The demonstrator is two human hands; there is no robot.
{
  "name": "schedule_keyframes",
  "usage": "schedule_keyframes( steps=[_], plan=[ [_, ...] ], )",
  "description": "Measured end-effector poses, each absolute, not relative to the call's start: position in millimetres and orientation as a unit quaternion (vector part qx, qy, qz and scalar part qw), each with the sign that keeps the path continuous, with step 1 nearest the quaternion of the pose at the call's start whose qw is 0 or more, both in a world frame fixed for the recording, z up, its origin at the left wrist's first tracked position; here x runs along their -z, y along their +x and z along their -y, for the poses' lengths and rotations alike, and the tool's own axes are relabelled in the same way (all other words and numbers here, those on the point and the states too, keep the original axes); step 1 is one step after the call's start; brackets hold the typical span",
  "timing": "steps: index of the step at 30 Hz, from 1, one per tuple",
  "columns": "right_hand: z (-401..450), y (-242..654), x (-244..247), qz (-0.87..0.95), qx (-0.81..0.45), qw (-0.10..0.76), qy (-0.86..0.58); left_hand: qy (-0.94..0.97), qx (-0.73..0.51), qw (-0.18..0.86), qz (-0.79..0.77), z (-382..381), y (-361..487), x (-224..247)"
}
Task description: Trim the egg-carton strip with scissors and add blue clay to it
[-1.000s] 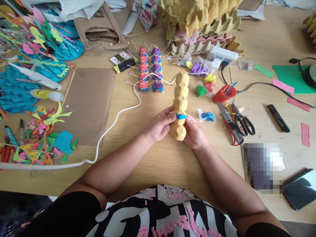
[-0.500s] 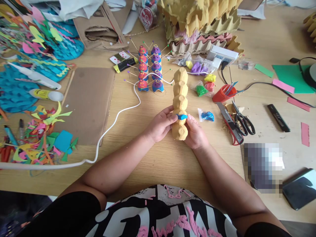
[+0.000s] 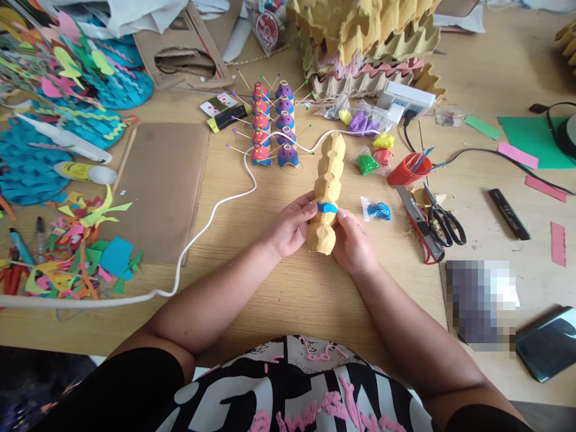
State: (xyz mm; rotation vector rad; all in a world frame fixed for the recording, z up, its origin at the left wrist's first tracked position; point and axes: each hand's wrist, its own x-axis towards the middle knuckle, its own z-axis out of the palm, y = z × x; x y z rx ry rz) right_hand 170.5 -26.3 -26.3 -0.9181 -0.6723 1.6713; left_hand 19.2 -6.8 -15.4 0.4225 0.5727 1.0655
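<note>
Between my two hands is a yellow egg-carton strip (image 3: 327,187), a row of several bumps held lengthwise above the table. A band of blue clay (image 3: 327,207) lies across it near its lower end. My left hand (image 3: 290,225) grips the strip's left side, thumb by the left end of the clay. On the other side my right hand (image 3: 355,240) holds the strip, fingertips close to the clay's right end. A small bag of blue clay (image 3: 378,210) rests on the table to the right. Beyond the hands stand a red painted carton strip (image 3: 260,138) and a purple one (image 3: 286,138), both with pins stuck in.
Stacked egg trays (image 3: 364,42) stand at the back. On the right are a red cup (image 3: 408,170), a utility knife (image 3: 420,228), scissors (image 3: 443,219) and a black marker (image 3: 508,214). A white cable (image 3: 216,210) crosses the table; cardboard (image 3: 157,192) and paper scraps (image 3: 85,252) lie left.
The yellow strip has tilted, its far end shifting right and its near end left. Both hands have moved slightly left with it, still holding it.
</note>
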Motion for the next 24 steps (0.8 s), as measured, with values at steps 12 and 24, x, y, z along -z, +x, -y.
schedule_keyframes(
  steps=[12, 24],
  plan=[
    [28.9, 170.6, 28.1, 0.285, -0.684, 0.544, -0.393, 0.203, -0.490, 0.805, -0.266, 7.3, 19.8, 13.8],
    [29.2, 171.3, 25.4, 0.284, -0.681, 0.537, -0.408, 0.213, -0.498, 0.795, -0.275, 8.2, 22.8, 14.8]
  ],
)
